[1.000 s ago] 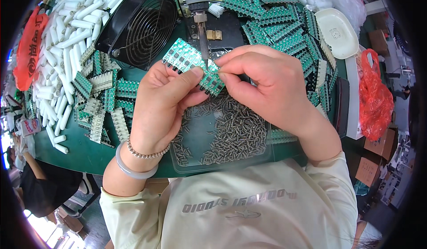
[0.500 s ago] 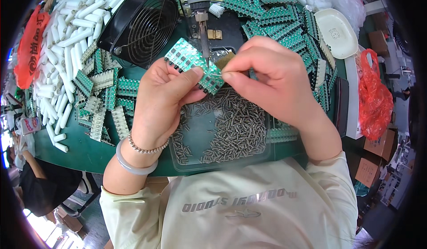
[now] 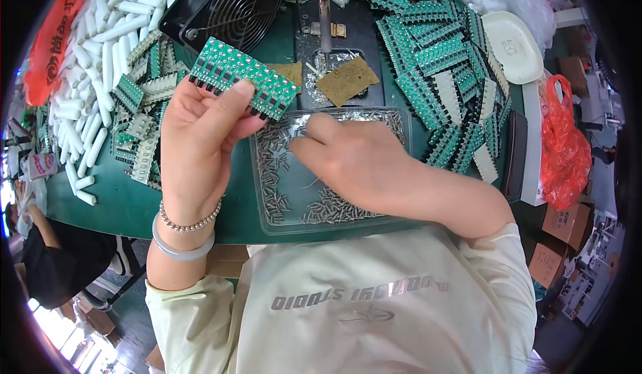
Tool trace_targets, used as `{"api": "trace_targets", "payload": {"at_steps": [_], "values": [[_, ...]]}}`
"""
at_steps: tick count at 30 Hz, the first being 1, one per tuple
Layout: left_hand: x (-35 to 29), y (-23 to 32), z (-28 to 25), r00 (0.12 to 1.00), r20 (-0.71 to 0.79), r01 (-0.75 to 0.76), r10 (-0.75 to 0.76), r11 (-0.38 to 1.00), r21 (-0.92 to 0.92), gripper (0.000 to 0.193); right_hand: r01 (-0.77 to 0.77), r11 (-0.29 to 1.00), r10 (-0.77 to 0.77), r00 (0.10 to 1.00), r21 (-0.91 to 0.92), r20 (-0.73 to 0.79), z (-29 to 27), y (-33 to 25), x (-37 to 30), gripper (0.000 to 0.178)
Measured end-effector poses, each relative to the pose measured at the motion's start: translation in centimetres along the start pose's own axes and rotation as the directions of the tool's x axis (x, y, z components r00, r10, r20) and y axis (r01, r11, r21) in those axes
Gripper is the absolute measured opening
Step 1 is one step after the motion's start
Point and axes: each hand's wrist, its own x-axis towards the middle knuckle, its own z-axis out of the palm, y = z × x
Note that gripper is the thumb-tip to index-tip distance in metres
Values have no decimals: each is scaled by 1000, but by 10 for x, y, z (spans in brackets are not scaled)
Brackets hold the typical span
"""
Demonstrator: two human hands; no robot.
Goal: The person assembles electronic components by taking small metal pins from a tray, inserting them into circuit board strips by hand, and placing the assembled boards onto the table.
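A green circuit board (image 3: pixel 221 66) with a row of black chips and pins along one edge is pinched by my left hand (image 3: pixel 207 120), tilted, to the left of the soldering iron (image 3: pixel 325 23). My right hand (image 3: pixel 358 160) hangs over a clear plastic tray (image 3: pixel 267 225) of small metal pins (image 3: pixel 271 190). Its thumb and index finger are brought together, and their tips face left beside the board's lower end. What they hold, if anything, I cannot make out. A thin curved wire (image 3: pixel 309 185) shows just below that hand.
A brown sponge pad (image 3: pixel 348 81) lies under the iron's tip. A black fan (image 3: pixel 234 16) stands behind the board. Piled circuit boards (image 3: pixel 435 53) cover the right, white tubes (image 3: pixel 87 100) the left. A cream dish (image 3: pixel 509 48) sits at far right, near a red bag (image 3: pixel 565 147).
My left hand has carried the board left, away from the iron's tip. My right hand has come down and left from the board to above the tray of pins.
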Motion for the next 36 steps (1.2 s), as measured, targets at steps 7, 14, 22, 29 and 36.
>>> {"api": "trace_targets", "payload": {"at_steps": [7,14,22,29,36], "values": [[-6,3,-2,997,63,-47,45,998,31,17,53,999,-53,997,-2,-52,10,-2,9,13],[-8,8,-2,997,79,-22,19,999,35,17,104,994,-104,994,17,-34,9,-2,9,11],[-13,-4,-13,931,348,261,-114,873,-412,15,119,974,-96,988,195,-121,-16,9,5,12],[-31,-23,11,844,446,527,-298,616,-585,29,230,921,-14,826,315,-563,-32,-4,3,16],[-38,-32,14,795,525,597,-304,544,-590,22,187,682,181,893,707,-411,-25,-8,-5,20]]}}
